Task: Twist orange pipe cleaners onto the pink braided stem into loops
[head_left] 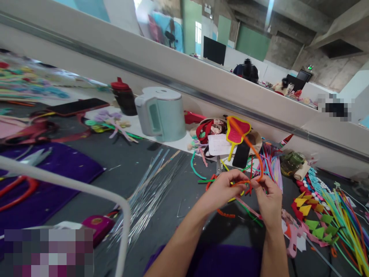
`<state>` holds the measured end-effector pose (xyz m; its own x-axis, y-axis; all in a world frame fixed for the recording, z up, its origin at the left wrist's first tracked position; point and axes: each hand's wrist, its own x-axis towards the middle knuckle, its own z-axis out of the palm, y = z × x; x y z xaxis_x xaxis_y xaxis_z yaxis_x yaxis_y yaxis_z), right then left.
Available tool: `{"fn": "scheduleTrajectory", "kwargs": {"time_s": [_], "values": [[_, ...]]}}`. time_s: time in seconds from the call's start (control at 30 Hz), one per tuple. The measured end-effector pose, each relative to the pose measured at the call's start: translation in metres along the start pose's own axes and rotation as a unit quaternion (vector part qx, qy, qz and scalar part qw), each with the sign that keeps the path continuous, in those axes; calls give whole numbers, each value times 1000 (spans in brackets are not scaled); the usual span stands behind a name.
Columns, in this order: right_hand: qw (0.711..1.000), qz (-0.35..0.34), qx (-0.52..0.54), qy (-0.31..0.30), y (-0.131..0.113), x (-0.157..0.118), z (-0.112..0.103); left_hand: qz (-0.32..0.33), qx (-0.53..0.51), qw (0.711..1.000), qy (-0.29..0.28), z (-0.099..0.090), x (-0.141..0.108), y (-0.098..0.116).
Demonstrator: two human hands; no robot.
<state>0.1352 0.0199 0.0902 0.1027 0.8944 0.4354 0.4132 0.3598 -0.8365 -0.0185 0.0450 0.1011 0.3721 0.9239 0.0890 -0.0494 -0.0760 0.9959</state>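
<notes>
An orange pipe cleaner is pinched between both my hands, its long free end curving up and to the left. My left hand closes finger and thumb on one part of it. Close beside, my right hand pinches it where the free end rises. Under and around the hands lie loose pipe cleaners, among them a short coiled orange piece and a green one. A red fan shape with a yellow edge lies just beyond, next to a dark phone.
A mint kettle and a red-lidded bottle stand along the partition. Metal wires spread left of my arms. Red-handled scissors lie on purple cloth. Pipe-cleaner bundles and a glass jar are at right.
</notes>
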Motion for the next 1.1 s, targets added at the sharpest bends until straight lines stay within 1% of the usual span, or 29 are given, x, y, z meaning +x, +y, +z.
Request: {"fn": "scheduleTrajectory", "kwargs": {"time_s": [0.13,0.27,0.33,0.4,0.5,0.57,0.67,0.73,0.83,0.9,0.97,1.03,1.1], "values": [[998,44,19,44,0,0,0,-8,-55,998,-15,-4,-3,4],[995,57,33,70,1,0,1,-5,-73,997,-12,-4,-3,3],[994,63,45,74,1,0,3,-2,-71,997,-12,-4,-3,2],[994,66,60,65,-1,-1,4,4,-63,998,-13,-3,-2,1],[995,54,61,54,-4,-3,3,16,-46,999,-14,-2,-3,1],[996,51,47,60,-5,-4,2,27,-31,999,-19,-2,-3,2],[994,63,35,83,-5,-5,2,43,9,999,-17,0,-4,4],[993,67,36,94,-4,-4,2,47,38,998,-8,1,-4,5],[994,69,52,72,-3,-4,6,60,71,996,16,5,-3,4],[993,73,71,59,-3,-4,8,84,98,991,41,8,-2,1],[990,74,94,68,-2,-4,10,111,126,984,67,10,-1,-1],[989,60,106,79,-2,-4,10,127,141,978,87,10,0,-3],[994,19,86,68,-1,-4,8,132,149,975,99,9,0,-3]]}}
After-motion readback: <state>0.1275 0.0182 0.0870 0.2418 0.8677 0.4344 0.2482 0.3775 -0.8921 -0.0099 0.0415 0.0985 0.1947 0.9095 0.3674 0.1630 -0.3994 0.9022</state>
